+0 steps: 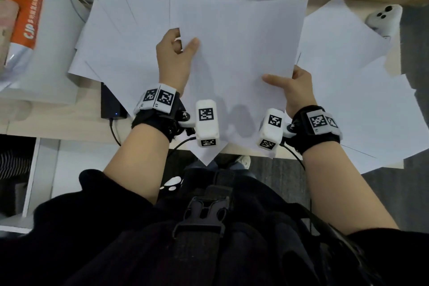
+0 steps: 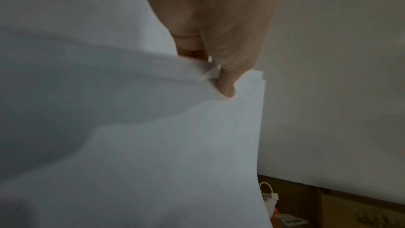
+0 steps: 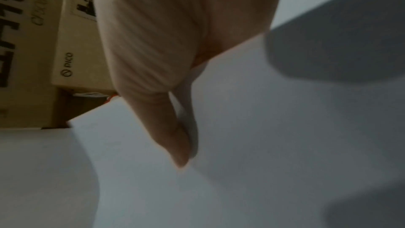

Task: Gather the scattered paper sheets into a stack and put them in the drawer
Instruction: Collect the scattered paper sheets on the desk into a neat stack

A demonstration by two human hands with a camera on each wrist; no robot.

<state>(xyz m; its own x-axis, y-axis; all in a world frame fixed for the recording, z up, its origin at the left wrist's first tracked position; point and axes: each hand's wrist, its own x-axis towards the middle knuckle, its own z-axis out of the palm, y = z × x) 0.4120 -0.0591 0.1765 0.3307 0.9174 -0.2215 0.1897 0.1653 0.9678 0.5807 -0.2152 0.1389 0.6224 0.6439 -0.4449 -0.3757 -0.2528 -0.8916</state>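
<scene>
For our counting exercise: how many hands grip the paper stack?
2. The left hand pinches the left edge of the stack; the right hand pinches its right edge.

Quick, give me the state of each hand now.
Left hand: pinches the left edge of the held paper sheets, thumb on top.
Right hand: grips the same sheets at their right edge, thumb on top.
</scene>
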